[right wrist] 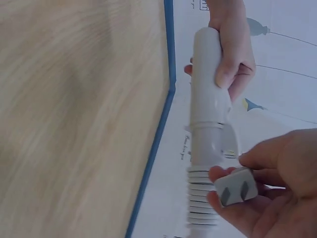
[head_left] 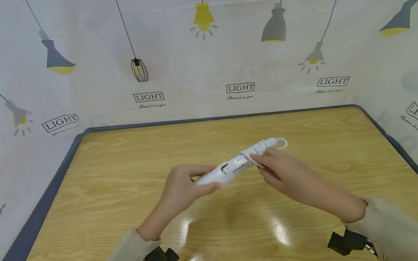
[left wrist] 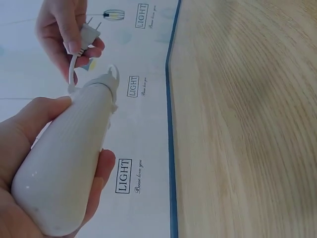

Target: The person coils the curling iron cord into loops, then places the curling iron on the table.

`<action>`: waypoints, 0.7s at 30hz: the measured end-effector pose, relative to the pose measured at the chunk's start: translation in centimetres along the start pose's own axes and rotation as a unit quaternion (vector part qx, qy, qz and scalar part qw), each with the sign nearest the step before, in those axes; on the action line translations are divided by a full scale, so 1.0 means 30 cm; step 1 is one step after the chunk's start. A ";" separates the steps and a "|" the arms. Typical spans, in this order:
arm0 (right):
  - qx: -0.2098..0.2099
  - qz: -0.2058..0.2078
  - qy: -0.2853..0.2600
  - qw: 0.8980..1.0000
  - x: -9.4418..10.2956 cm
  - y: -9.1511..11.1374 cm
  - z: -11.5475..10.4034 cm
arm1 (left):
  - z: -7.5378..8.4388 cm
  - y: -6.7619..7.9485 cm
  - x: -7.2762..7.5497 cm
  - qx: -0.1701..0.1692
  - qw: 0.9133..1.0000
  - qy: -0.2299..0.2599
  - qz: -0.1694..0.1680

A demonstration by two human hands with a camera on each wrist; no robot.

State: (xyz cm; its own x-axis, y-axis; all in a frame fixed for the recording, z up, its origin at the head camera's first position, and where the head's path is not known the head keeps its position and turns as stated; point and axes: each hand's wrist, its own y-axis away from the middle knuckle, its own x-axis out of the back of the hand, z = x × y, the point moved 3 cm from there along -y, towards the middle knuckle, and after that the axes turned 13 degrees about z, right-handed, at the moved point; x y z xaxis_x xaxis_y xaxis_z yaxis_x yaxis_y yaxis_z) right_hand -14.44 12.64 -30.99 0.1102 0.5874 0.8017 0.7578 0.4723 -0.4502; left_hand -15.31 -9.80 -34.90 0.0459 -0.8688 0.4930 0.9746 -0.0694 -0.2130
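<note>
A white wand-shaped electric appliance (head_left: 239,161) is held tilted above the table. My left hand (head_left: 178,187) grips its thick, rounded end, with the thumb along one side and the fingers round the other. White cord (right wrist: 202,196) is wound in several turns round the far, narrower part, ending near a small loop (head_left: 282,143). In my right hand (head_left: 287,171), thumb and fingers pinch the two-pronged plug (right wrist: 236,187) beside the winding. Both prongs show in the left wrist view, where a short piece of cord (left wrist: 72,72) runs from the plug (left wrist: 89,37) to the appliance.
Below the hands is a wooden table (head_left: 119,158) with a dark blue edge (head_left: 223,117). A white sheet (head_left: 182,64) printed with lamps and the word LIGHT stands round its back and sides. Dark wrist mounts (head_left: 161,257) sit at both sleeves.
</note>
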 end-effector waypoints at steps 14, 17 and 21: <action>-0.043 0.110 -0.133 0.984 -0.060 0.077 0.055 | -0.041 -0.017 -0.014 0.094 0.989 0.109 -0.016; -0.062 0.128 -0.172 0.975 -0.071 0.087 0.076 | -0.044 -0.020 -0.016 0.101 0.987 0.127 -0.016; -0.081 0.152 -0.235 0.957 -0.088 0.101 0.105 | -0.043 -0.022 -0.016 0.103 0.985 0.137 -0.022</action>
State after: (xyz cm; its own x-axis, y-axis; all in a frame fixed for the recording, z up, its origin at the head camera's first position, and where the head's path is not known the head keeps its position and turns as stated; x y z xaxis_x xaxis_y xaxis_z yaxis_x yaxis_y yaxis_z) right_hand -14.48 14.59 -35.72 0.0684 0.9299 0.3614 0.8310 0.1473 -0.5365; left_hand -16.27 -9.96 -36.10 -0.0303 -0.9687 0.2465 0.9994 -0.0328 -0.0063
